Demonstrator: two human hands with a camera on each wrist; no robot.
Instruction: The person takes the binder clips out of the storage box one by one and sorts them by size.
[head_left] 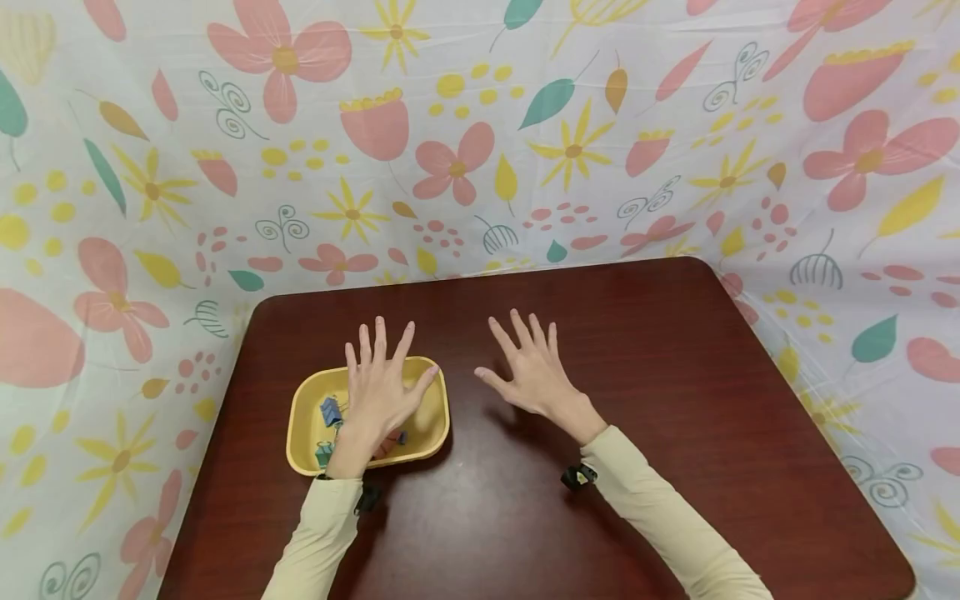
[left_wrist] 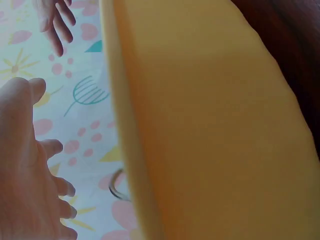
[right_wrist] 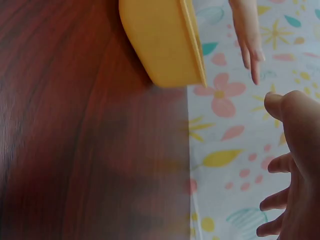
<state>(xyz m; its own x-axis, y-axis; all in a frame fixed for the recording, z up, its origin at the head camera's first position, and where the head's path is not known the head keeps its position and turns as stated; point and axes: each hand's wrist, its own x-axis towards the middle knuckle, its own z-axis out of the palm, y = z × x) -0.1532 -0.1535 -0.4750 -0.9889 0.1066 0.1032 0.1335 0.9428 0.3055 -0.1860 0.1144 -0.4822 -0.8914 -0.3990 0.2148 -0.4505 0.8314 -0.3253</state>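
My left hand (head_left: 378,398) is spread over the yellow tray (head_left: 300,417), palm down, fingers straight and holding nothing. Part of the tray's inside is hidden beneath that hand and wrist. In the tray lie a blue binder clip (head_left: 331,411), a green binder clip (head_left: 324,452) and a reddish item (head_left: 386,444) partly covered by the wrist. To the right of the tray, my right hand (head_left: 536,379) hovers over the table with fingers spread and nothing in its grasp. The left wrist view is largely filled by the tray's outer side (left_wrist: 210,120).
The dark reddish-brown table (head_left: 675,400) has rounded corners and extends to the right of the hands. A white flower-printed cloth (head_left: 480,108) hangs behind it and along both sides. Each wrist carries a small black device, such as the one on the right wrist (head_left: 577,477).
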